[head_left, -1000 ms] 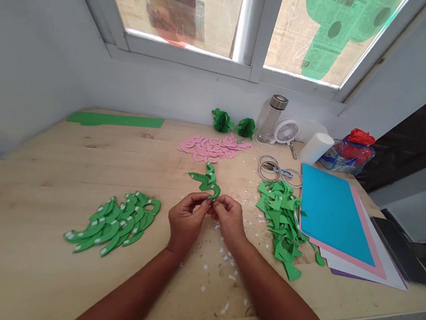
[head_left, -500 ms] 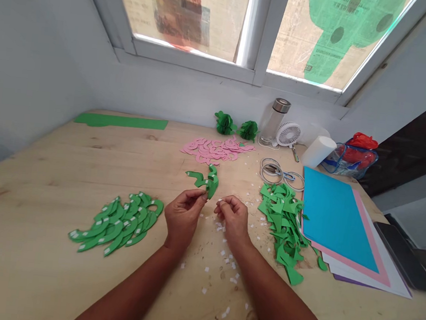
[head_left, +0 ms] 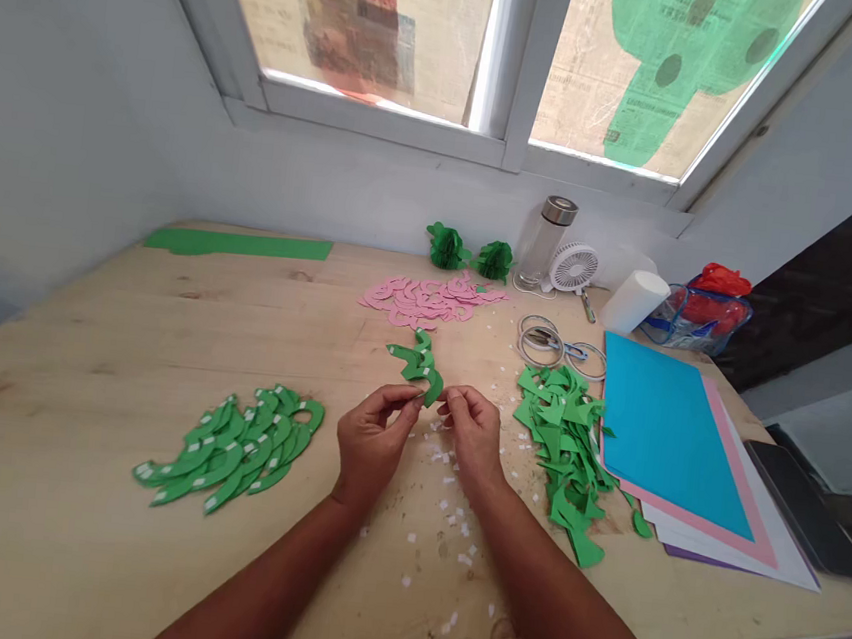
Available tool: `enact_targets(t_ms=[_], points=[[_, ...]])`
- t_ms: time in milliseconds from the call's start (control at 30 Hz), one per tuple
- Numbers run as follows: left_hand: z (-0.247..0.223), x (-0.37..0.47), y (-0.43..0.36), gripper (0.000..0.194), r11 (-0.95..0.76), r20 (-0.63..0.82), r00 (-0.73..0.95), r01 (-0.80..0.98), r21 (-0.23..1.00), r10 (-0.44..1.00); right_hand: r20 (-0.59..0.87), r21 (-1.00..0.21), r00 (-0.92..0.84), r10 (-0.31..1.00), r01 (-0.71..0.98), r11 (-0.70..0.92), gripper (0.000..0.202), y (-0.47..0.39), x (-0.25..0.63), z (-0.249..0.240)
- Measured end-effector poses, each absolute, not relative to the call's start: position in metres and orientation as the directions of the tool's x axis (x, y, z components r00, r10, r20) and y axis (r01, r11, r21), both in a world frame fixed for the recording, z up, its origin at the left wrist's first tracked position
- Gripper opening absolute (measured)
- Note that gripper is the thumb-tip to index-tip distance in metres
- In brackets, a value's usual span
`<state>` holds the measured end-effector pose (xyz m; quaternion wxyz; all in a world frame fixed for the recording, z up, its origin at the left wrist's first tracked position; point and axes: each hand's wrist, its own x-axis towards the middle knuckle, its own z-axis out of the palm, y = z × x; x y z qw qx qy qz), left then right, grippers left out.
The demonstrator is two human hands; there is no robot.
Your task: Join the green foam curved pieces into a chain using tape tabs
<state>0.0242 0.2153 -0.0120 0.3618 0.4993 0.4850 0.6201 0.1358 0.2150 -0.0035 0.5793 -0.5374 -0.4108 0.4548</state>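
Observation:
Between thumb and fingers, my left hand (head_left: pixel 376 437) pinches a curved green paper piece (head_left: pixel 420 362) that has small white squares on it. My right hand (head_left: pixel 473 438) is closed, its fingertips at the lower right end of that piece; whatever is between them is too small to make out. Left of my hands lies a pile of green curved pieces (head_left: pixel 233 450) bearing white squares. Green scraps (head_left: pixel 569 444) are heaped to the right. Tiny white paper bits (head_left: pixel 448 479) are scattered on the table between my forearms.
Pink cutouts (head_left: pixel 420 301) lie beyond my hands, with green folded paper shapes (head_left: pixel 446 246) behind. Tape rings (head_left: pixel 541 345), a bottle (head_left: pixel 546 241), a fan (head_left: pixel 574 266), a white roll (head_left: pixel 635 301) and coloured sheets (head_left: pixel 671 434) are at the right. A green strip (head_left: pixel 241 245) lies back left.
My left hand has moved slightly right with the green piece, which has turned a little. The fingertips of my right hand now meet its edge; before, they were apart from it.

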Motion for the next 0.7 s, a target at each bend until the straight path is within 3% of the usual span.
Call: enact_targets(t_ms=[233, 533, 700], points=[[-0.017, 0.022, 0.216, 0.011, -0.321, 0.333, -0.182, 0.092, 0.943, 0.925, -0.049, -0.967, 0.196, 0.979, -0.257, 0.003, 0.022, 0.217, 0.139, 0.000], [-0.014, 0.023, 0.214, 0.011, -0.388, 0.409, -0.073, 0.201, 0.899, 0.910, -0.056, -0.961, 0.192, 0.980, -0.276, -0.001, 0.015, 0.220, 0.139, 0.000], [-0.008, 0.024, 0.212, 0.017, -0.350, 0.363, -0.048, 0.171, 0.921, 0.931, -0.053, -0.952, 0.236, 0.970, -0.306, 0.022, 0.016, 0.222, 0.141, -0.006]])
